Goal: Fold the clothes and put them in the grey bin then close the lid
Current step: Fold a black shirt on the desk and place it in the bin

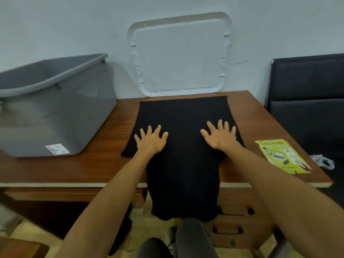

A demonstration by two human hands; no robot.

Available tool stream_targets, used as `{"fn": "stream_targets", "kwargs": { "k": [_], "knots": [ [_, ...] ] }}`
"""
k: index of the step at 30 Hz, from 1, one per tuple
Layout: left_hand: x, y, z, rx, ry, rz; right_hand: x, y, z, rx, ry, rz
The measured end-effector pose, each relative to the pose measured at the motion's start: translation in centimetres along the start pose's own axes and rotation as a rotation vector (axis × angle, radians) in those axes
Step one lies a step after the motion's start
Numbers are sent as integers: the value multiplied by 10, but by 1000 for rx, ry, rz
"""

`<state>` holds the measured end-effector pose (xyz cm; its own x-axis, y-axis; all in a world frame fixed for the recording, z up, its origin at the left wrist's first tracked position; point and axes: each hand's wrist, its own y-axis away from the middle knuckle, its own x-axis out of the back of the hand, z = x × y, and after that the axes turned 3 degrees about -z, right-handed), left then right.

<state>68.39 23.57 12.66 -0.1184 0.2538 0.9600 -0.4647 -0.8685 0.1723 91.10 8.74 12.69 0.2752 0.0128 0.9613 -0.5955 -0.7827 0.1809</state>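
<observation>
A black garment (183, 116) lies flat on the brown wooden table (104, 146), its lower part hanging over the front edge toward my knees. My left hand (151, 141) presses flat on its left side with fingers spread. My right hand (220, 135) presses flat on its right side, fingers spread too. The grey bin (55, 108) stands open on the table's left part. Its clear lid (179, 54) leans upright against the wall behind the table.
A yellow-green leaflet (282, 155) lies near the table's right edge, with a crumpled clear plastic bag (323, 162) beside it. A black padded chair (309, 101) stands to the right. Drawers (240, 211) sit under the table front.
</observation>
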Motion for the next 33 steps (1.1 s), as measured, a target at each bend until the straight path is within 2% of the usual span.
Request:
{"fn": "stream_targets", "kwargs": {
  "k": [3, 6, 11, 14, 18, 21, 25, 29, 31, 33],
  "knots": [
    [-3, 11, -23, -28, 2, 39, -2, 9, 26, 11, 21, 13],
    [2, 12, -32, -92, 10, 7, 0, 15, 25, 42, -18, 14],
    [5, 34, -32, -245, 94, 231, -7, 42, 5, 67, -84, 296],
    [-1, 67, -30, -253, 126, 279, -18, 72, 0, 68, -58, 482],
    [-11, 109, -35, -240, 270, 462, -22, 112, -1, 65, -78, 594],
    [-18, 140, -38, -227, 354, 426, -31, 144, -1, 32, -109, 634],
    [-34, 172, -46, -347, 263, 433, -55, 190, 0, -22, -115, 761],
    [-48, 194, -53, -314, 342, 526, -91, 224, -11, -39, -320, 815],
    [-60, 202, -58, -213, 389, 422, -106, 235, -22, -101, -544, 754],
    [-73, 208, -63, -85, 393, 251, -115, 240, -31, -240, -808, 655]
  ]
}}
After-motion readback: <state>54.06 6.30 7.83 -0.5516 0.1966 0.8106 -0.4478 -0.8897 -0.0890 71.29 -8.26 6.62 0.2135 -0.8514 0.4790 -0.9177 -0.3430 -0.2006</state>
